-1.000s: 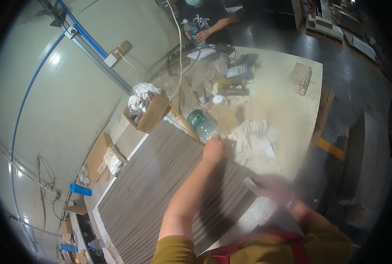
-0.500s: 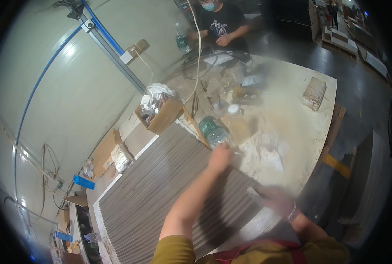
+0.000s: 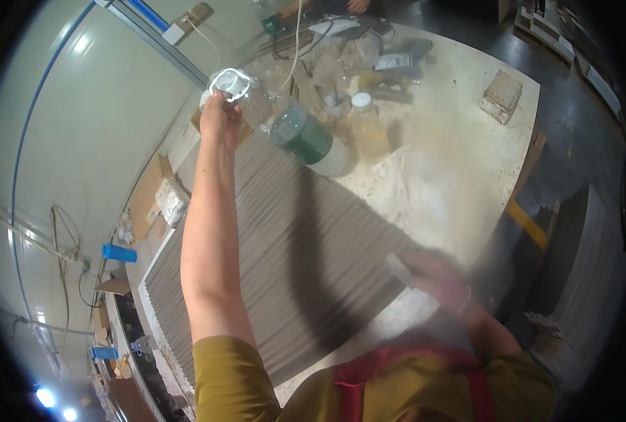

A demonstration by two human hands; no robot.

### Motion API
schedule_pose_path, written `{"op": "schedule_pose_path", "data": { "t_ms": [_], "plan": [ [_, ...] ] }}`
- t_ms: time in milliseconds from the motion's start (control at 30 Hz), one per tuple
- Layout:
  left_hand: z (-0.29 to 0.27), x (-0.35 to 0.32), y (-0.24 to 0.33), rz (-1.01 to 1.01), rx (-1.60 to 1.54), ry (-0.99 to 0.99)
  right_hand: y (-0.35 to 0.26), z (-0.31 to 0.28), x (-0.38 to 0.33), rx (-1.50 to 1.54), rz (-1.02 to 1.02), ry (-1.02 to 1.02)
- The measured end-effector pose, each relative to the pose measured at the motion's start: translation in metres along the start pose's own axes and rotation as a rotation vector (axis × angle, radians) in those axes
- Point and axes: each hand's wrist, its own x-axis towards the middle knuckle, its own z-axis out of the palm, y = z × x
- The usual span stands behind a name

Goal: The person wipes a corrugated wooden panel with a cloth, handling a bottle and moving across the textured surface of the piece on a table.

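My left hand (image 3: 221, 123) reaches far out to the left, fingers closed around the white ring handle at the neck of a large clear plastic bottle (image 3: 302, 137). The bottle has a green label and whitish contents near its base. It leans with its neck toward the upper left, over the far edge of a grey-brown ribbed panel (image 3: 278, 246). Near the panel's right edge, my right hand (image 3: 439, 281) is closed on a small flat pale block (image 3: 399, 270); its fingers are somewhat blurred.
A white-capped jar (image 3: 369, 130) of yellowish liquid and a pale cloth (image 3: 397, 179) lie right of the bottle. A dusty block (image 3: 501, 97) rests on the table's far right. Plastic bags and tools clutter the back. A blue cylinder (image 3: 119, 252) lies left of the panel.
My left hand has moved up and left, and the bottle now leans with its neck toward the far left. My right hand stays near the panel's right edge with the pale block. The view has shifted.
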Motion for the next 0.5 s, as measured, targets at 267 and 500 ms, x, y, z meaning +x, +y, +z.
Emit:
{"op": "schedule_pose_path", "data": {
  "t_ms": [267,500],
  "plan": [
    [-0.001,-0.010,0.040,0.046,-0.125,0.114,-0.005,0.003,-0.005,0.179,0.080,0.048],
    [-0.026,-0.060,0.135,0.253,0.039,0.000,-0.019,0.003,-0.008,-0.122,-0.023,-0.065]
  ]
}}
